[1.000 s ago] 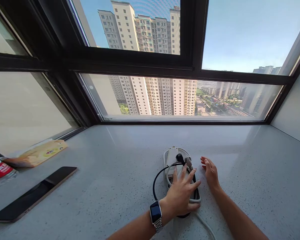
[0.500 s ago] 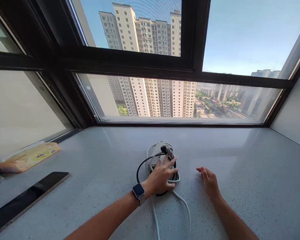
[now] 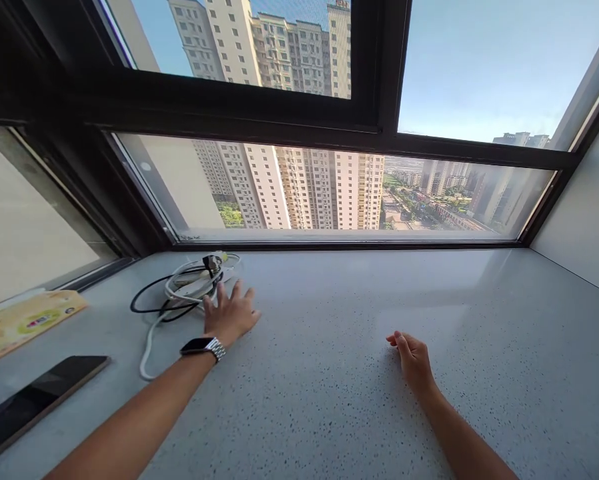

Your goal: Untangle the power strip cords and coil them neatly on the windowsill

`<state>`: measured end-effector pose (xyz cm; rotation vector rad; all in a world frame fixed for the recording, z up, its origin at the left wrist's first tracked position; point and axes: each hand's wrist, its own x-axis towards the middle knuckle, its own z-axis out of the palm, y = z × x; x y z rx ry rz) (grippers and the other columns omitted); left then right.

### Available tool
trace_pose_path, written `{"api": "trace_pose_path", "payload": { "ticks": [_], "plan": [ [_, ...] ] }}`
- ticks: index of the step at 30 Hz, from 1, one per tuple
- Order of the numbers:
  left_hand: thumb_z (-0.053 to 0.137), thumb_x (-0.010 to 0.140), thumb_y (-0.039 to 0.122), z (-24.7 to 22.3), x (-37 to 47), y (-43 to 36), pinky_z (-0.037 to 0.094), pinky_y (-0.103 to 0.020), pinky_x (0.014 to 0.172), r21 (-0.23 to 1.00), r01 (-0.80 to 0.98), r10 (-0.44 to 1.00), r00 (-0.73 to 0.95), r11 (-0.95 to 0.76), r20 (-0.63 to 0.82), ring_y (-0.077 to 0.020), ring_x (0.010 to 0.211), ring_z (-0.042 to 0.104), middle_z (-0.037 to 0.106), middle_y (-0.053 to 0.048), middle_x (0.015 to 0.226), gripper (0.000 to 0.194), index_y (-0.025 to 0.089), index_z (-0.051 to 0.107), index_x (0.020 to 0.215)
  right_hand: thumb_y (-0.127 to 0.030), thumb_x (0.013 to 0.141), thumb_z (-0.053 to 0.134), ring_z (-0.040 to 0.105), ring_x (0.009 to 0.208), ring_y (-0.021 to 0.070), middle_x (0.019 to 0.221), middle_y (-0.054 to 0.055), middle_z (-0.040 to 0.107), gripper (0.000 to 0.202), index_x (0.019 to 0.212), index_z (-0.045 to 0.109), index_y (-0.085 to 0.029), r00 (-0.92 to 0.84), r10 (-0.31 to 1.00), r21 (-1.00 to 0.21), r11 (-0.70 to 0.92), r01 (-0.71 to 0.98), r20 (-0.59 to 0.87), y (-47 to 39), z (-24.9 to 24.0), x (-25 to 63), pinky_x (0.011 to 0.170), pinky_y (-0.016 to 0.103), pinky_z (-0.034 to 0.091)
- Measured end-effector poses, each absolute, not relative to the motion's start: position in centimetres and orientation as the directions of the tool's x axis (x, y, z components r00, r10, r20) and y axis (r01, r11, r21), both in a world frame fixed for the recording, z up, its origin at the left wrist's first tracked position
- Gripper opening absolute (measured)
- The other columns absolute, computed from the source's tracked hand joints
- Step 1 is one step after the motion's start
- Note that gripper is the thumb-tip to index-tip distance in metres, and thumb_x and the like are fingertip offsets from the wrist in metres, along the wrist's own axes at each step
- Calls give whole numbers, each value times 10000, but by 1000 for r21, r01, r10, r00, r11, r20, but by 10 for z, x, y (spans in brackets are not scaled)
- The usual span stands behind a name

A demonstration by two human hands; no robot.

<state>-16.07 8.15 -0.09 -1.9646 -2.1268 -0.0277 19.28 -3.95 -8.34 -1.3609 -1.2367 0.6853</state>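
Observation:
My left hand (image 3: 232, 317), with a watch (image 3: 202, 347) at the wrist, is open with fingers spread just right of a cable bundle. That bundle holds a white power strip (image 3: 192, 289) wrapped in a white cord (image 3: 147, 350) and a black cord (image 3: 135, 293). A plug (image 3: 212, 264) stands at its top. Whether my fingertips touch the bundle I cannot tell. Farther right, my right hand (image 3: 415, 363) rests on the speckled sill, its fingers curled in and the thumb against them. Nothing shows in it.
On the left lie a phone (image 3: 39, 400) and a yellow tissue pack (image 3: 34, 323). A dark window frame (image 3: 349, 246) bounds the pale sill (image 3: 329, 393) at the back, and a white wall (image 3: 584, 220) closes off the right side.
My left hand has shifted the power strip and its cords left and back, toward the window corner, and its fingers are now off the top. My right hand has stayed almost still.

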Motion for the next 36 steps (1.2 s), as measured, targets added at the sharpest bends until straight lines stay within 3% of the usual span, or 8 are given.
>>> {"api": "trace_pose_path", "payload": {
  "ticks": [2, 5, 8, 10, 12, 20, 26, 36],
  "plan": [
    [397, 901, 264, -13, -133, 58, 201, -558, 1082, -141, 988, 953, 106, -68, 284, -390, 1395, 160, 321, -174, 1482, 478, 100, 458, 1345, -674, 832, 415, 645, 743, 240, 765, 112, 709, 599, 721, 719, -170, 286, 924, -947, 178, 268, 254, -40, -83, 192, 660, 321, 496],
    [454, 870, 334, -38, -85, 15, 309, -521, 1049, 8, 967, 920, 240, -255, 310, -352, 1317, 358, 484, -151, 1372, 433, 174, 548, 1261, -646, 830, 425, 591, 629, 197, 656, 81, 652, 558, 639, 658, -176, 286, 919, -943, 195, 272, 272, -40, -81, 192, 585, 285, 459],
    [497, 857, 347, -54, -41, -26, 420, -469, 955, 184, 892, 884, 344, -413, 318, -303, 1161, 512, 600, -119, 1217, 395, 190, 578, 1210, -626, 811, 448, 363, 431, 111, 451, -17, 403, 542, 470, 445, -204, 225, 936, -922, 187, 338, 272, -40, -81, 192, 437, 241, 310],
    [521, 855, 326, -56, -21, -44, 458, -434, 880, 248, 846, 861, 383, -472, 333, -279, 1054, 564, 642, -105, 1105, 361, 178, 594, 1176, -610, 804, 457, 218, 417, 80, 439, -51, 242, 553, 451, 282, -221, 160, 947, -900, 199, 387, 278, -41, -82, 192, 414, 236, 210],
    [524, 865, 307, -54, -11, -52, 476, -406, 813, 281, 809, 838, 410, -517, 361, -255, 946, 595, 662, -92, 987, 319, 165, 610, 1138, -586, 813, 462, 171, 435, 73, 462, -55, 194, 551, 479, 215, -224, 93, 950, -873, 232, 430, 298, -42, -82, 192, 422, 239, 175],
    [569, 857, 259, -56, -22, -57, 390, -227, 503, 311, 639, 704, 564, -704, 432, -129, 551, 558, 622, 8, 676, 198, 189, 637, 1030, -655, 767, 547, 241, 429, 68, 427, -48, 310, 603, 438, 388, -176, -153, 950, -701, 303, 645, 270, -50, -82, 183, 427, 225, 157],
    [529, 884, 212, -58, -18, -65, 330, -209, 465, 318, 563, 643, 605, -763, 470, -91, 480, 530, 646, 23, 638, 110, 192, 634, 858, -688, 737, 568, 299, 409, 73, 403, -41, 396, 591, 447, 536, -174, -212, 932, -640, 356, 681, 293, -54, -78, 182, 415, 215, 173],
    [563, 847, 191, -65, -19, -65, 286, -199, 456, 351, 537, 640, 609, -767, 468, -82, 449, 490, 628, 20, 599, 91, 181, 637, 797, -709, 761, 523, 366, 404, 89, 409, -12, 493, 603, 461, 600, -191, -249, 912, -587, 402, 702, 327, -58, -80, 182, 430, 225, 194]
  ]
}}
